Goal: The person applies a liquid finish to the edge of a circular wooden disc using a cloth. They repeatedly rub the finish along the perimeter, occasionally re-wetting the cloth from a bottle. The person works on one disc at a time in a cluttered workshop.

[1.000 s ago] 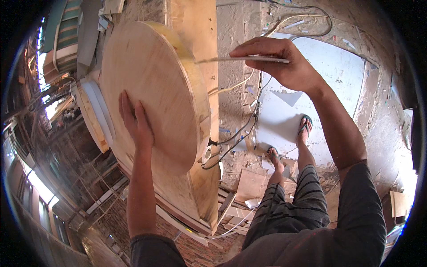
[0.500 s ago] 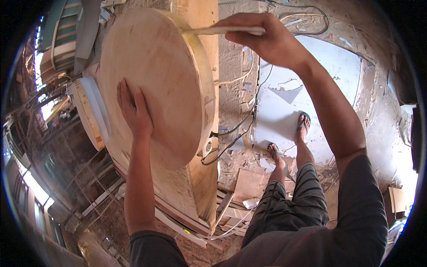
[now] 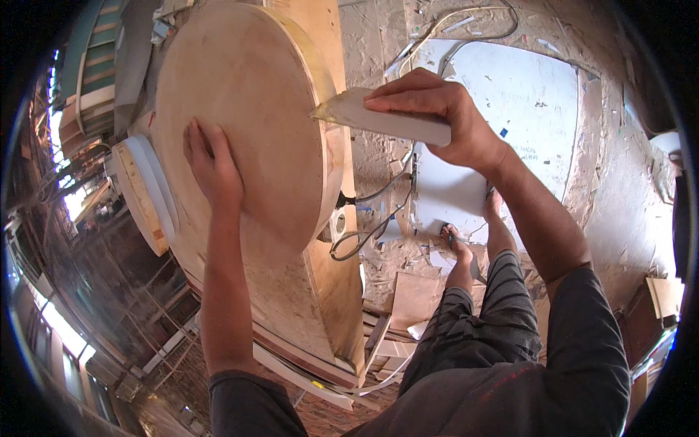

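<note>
- While the left hand (image 3: 216,164) lies flat and unclenched on the round wooden disc (image 3: 262,87), its fingers point away from the person.
- The right hand (image 3: 460,120) grasps a flat, pale scraper (image 3: 393,125), pinched between thumb and fingers.
- The scraper's long axis runs roughly crosswise, dipping slightly toward the right; its tapered, yellowish tip points left, at the disc's yellowish rim (image 3: 318,69). Whether it touches cannot be told.
- The disc rests on the wooden worktop (image 3: 285,309), flat face up, showing as an oval longest up the view.
- Right of the worktop, a dark cable (image 3: 346,255) loops.
</note>
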Tool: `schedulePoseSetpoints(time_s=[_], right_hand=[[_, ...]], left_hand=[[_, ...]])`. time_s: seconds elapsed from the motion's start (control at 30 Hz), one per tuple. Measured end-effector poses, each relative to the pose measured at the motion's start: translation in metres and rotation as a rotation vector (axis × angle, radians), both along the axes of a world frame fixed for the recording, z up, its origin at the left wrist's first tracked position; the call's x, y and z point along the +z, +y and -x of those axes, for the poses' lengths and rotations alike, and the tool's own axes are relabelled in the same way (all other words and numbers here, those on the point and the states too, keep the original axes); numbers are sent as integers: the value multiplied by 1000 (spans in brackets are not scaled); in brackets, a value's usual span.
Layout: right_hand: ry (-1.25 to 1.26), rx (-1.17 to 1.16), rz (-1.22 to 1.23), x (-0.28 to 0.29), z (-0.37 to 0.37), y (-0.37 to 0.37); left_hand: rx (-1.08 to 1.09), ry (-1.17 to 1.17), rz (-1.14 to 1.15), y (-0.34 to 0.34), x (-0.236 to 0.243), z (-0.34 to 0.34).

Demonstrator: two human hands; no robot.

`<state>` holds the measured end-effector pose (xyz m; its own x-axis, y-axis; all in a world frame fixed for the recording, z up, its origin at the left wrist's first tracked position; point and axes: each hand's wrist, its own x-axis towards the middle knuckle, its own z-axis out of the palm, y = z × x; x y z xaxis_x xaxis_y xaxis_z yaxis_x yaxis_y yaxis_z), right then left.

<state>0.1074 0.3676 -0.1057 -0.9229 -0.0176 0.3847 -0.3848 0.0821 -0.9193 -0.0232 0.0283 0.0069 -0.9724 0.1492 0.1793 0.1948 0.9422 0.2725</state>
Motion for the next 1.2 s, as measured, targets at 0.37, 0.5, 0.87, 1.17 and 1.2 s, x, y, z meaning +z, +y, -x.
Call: schedulePoseSetpoints(time_s=[0.37,0.5,0.87,1.17,1.2], right_hand=[[-19,-41,-77,-5,-49,-26],[10,-87,-113,-7,-58,-35],[78,-112,-197,-28,-83,-44],[355,-390,-350,-19,-88,-85],[378,-418,-385,-23,-83,-90]], left_hand=[[-17,4,22,-6,0,2],[-24,1,-1,-4,2,3],[-62,42,4,-18,-5,12],[-41,45,-29,-4,-4,8],[-34,42,-23,-6,-4,7]])
